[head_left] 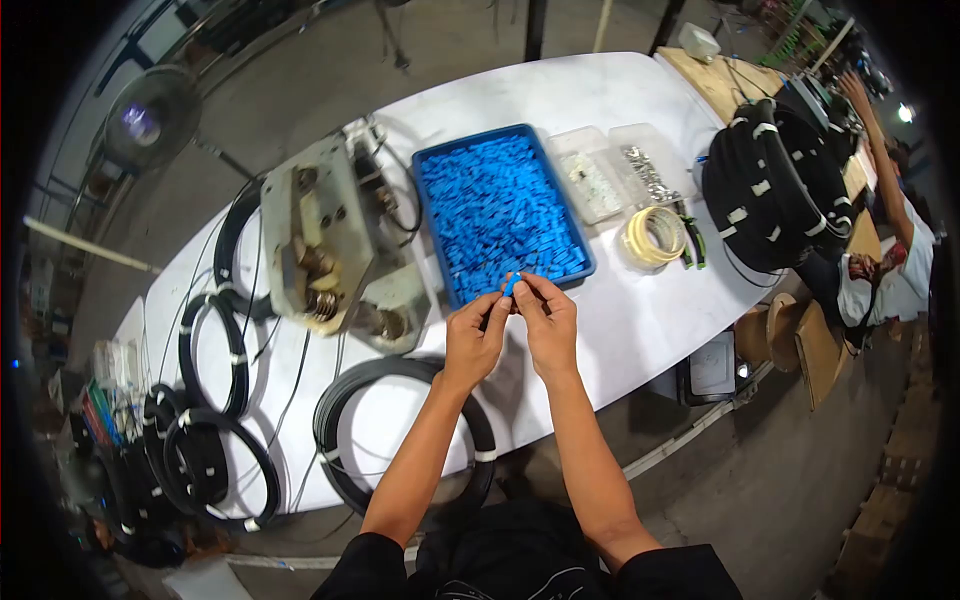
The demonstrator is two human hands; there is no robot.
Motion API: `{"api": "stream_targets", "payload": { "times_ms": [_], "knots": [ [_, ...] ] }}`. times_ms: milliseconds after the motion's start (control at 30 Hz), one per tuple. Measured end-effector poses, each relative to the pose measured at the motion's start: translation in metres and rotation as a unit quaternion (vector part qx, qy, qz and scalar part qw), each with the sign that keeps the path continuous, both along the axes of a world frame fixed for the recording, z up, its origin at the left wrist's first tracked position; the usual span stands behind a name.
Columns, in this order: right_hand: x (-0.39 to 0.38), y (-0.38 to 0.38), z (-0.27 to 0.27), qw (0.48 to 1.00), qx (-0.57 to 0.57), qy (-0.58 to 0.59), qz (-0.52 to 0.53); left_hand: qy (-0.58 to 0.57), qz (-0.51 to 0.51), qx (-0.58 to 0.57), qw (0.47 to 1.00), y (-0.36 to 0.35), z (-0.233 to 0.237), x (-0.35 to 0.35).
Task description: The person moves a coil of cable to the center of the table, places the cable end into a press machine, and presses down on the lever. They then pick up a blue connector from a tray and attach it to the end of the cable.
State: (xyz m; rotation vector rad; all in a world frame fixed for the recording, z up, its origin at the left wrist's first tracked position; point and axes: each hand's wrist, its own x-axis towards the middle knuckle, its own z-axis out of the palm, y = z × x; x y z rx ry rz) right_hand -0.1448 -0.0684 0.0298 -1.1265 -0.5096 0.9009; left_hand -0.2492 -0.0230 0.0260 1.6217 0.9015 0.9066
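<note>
Between the fingertips of both hands is a small blue plastic piece (512,284), partly covered by the fingers. My left hand (474,335) pinches it from the left, and my right hand (549,325) grips it from the right. Both are held over the near edge of a blue tray (588,262) filled with many small blue pieces (495,205) of similar colour. Below my left forearm lies a coil of black cable (335,410), bound with white tape.
A grey machine (330,240) stands left of the tray. Rightward are clear containers (590,180) of small parts, a tape roll (652,238), green-handled pliers (692,238) and a large black coil (775,190). More coils (215,350) lie at left. Another person (890,240) is at far right.
</note>
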Motion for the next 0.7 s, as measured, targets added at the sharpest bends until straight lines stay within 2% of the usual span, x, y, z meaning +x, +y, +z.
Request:
{"api": "stream_targets", "payload": {
  "times_ms": [33,100,300,367,433,500,533,567,633,700],
  "knots": [
    [0.014,0.001,0.002,1.000,-0.002,0.005,-0.009,0.006,-0.031,-0.029,0.999,0.006,0.003,0.013],
    [0.041,0.002,0.004,0.999,0.007,0.009,-0.038,-0.028,-0.062,-0.012,0.998,0.016,0.010,0.044],
    [0.122,0.019,-0.002,0.992,-0.025,0.007,-0.127,0.032,-0.154,0.060,0.986,0.055,0.012,0.132],
    [0.144,0.026,-0.007,0.992,-0.013,0.002,-0.126,0.035,-0.162,0.065,0.984,0.065,0.010,0.145],
    [0.163,0.028,-0.003,0.993,-0.073,-0.084,-0.036,0.093,-0.171,-0.032,0.980,0.071,0.005,0.147],
    [0.183,0.036,-0.004,0.989,-0.072,-0.121,-0.039,0.082,-0.174,-0.063,0.979,0.076,-0.010,0.145],
    [0.194,0.041,0.005,0.953,-0.098,-0.278,-0.067,0.079,-0.167,-0.091,0.979,0.079,-0.018,0.142],
    [0.203,0.046,0.014,0.891,-0.122,-0.427,-0.091,0.077,-0.160,-0.121,0.977,0.079,-0.025,0.139],
    [0.219,0.062,0.017,0.876,-0.143,-0.455,-0.069,0.061,-0.156,-0.127,0.978,0.079,-0.038,0.139],
    [0.233,0.079,0.012,0.779,-0.216,-0.586,0.055,0.031,-0.143,-0.157,0.977,0.078,-0.036,0.140]
  ]
}}
